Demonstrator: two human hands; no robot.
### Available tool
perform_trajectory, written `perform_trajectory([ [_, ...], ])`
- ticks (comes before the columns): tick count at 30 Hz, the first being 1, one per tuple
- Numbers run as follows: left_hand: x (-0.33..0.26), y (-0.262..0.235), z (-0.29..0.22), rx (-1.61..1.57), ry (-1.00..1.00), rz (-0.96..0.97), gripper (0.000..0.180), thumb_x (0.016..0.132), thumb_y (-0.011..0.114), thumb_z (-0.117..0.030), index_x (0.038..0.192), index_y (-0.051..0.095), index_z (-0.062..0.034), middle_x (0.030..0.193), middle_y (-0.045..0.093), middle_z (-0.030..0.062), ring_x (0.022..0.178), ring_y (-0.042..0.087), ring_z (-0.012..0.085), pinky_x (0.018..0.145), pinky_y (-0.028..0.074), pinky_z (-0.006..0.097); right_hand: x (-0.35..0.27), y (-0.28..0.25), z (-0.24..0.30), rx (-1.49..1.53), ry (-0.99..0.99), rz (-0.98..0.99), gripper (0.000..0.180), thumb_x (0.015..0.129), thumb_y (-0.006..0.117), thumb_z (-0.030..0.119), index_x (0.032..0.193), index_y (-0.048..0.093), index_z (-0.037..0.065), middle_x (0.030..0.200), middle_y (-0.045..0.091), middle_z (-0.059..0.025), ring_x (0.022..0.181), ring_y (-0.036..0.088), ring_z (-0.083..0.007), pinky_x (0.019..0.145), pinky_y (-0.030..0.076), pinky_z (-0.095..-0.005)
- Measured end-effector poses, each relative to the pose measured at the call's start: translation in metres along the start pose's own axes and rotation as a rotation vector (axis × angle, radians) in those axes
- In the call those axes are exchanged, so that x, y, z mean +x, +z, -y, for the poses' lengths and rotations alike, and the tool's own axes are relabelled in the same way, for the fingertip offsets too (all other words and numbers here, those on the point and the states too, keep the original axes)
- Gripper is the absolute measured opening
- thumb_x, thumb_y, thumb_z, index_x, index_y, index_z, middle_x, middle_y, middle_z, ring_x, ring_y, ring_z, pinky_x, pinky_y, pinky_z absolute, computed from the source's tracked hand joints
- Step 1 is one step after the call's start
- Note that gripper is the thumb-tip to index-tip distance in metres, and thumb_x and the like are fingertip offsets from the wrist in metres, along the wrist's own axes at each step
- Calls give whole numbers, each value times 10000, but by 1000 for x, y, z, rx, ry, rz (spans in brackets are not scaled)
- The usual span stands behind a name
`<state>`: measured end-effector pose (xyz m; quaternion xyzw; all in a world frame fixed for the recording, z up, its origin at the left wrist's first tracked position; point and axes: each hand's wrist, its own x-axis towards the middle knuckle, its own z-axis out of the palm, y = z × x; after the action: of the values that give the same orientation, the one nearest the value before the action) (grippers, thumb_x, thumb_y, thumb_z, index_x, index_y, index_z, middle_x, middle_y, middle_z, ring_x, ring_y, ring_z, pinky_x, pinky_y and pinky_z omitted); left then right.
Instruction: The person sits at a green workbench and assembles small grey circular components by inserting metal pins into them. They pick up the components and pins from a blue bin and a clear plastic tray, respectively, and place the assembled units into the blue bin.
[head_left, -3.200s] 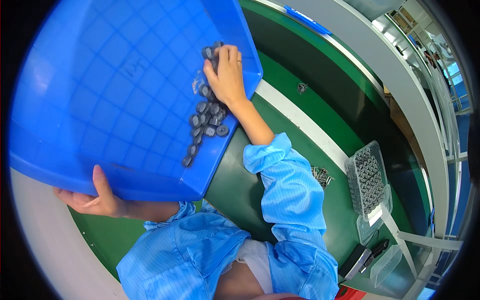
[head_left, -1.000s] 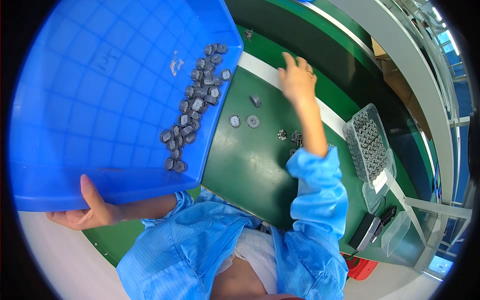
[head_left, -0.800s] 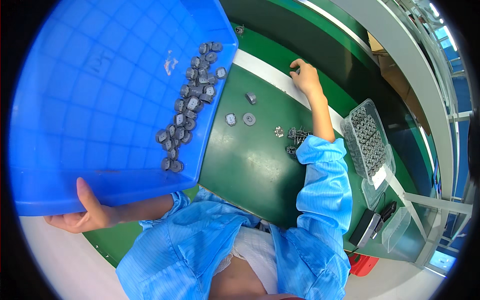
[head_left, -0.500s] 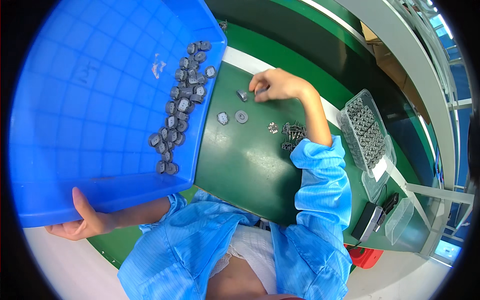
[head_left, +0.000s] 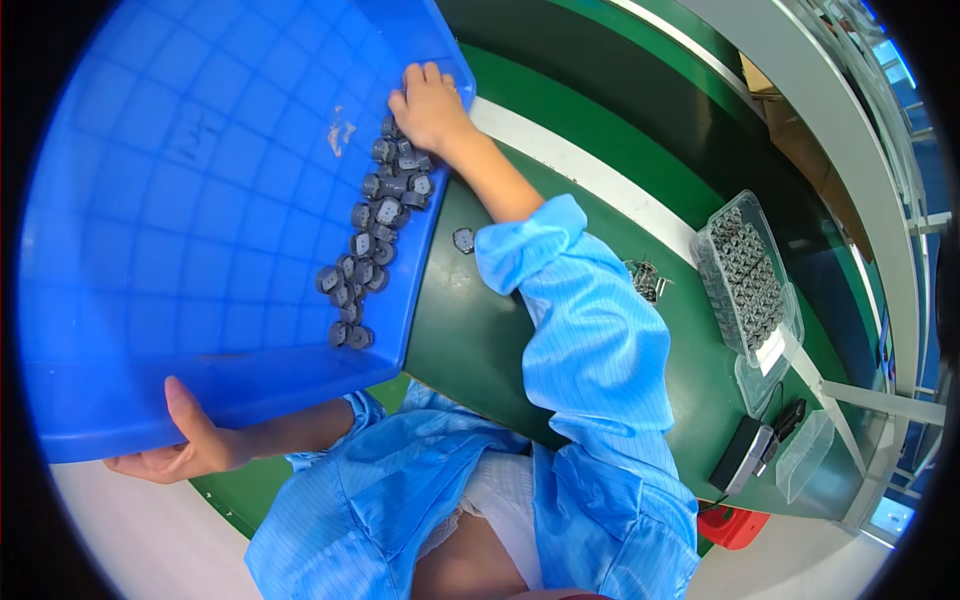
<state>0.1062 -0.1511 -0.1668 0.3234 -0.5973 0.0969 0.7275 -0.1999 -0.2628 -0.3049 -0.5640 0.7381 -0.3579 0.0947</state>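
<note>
Right hand [head_left: 430, 105] is back from the green counter [head_left: 500, 340] and now lies inside the big blue plastic tray [head_left: 180, 220], fingers together and flat over the top of the row of small grey metal discs [head_left: 370, 235]; whether it pinches one, cannot tell. Discs lie along the tray's low edge, below that hand. Left hand [head_left: 185, 445] is clamped on the tray's near rim, tilting it. One disc [head_left: 463, 240] sits on the counter just beside the forearm. Judgement: discs are hard, light, slide readily; pinch by the rim.
</note>
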Motion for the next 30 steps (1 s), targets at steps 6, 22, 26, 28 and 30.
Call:
perform_trajectory([
  [6,1,-1,-7,-70,17,16,589,637,754,-42,1139,490,119,1090,520,177,897,608,262,728,536,365,-36,0,4,-32,-157,113,423,894,491,325,1166,460,3,1151,490,-269,1080,483,-456,961,380,-514],
  [22,1,1,-11,2,13,-23,715,573,781,-128,1172,446,74,1035,562,233,908,606,320,731,522,426,-33,-34,43,36,-139,239,499,806,635,301,1154,479,-21,1153,517,-243,1085,521,-433,954,426,-458],
  [26,0,1,-8,-25,2,-13,704,578,778,-110,1169,445,77,1036,565,238,906,608,323,746,525,429,-44,0,27,104,-113,100,389,804,585,210,1103,456,-3,1099,499,-226,979,524,-429,896,428,-468],
  [28,2,-1,-3,-39,8,-6,690,586,768,-91,1170,443,82,1034,567,238,901,610,323,745,525,425,-55,5,22,91,-189,105,328,810,560,179,1080,478,11,1082,509,-222,970,525,-415,887,429,-466],
  [30,4,-4,4,-29,8,3,677,593,759,-73,1170,441,87,1032,569,237,897,611,322,744,527,420,-63,1,18,72,-270,141,275,816,540,158,1050,501,21,1071,517,-217,977,525,-404,883,430,-463],
])
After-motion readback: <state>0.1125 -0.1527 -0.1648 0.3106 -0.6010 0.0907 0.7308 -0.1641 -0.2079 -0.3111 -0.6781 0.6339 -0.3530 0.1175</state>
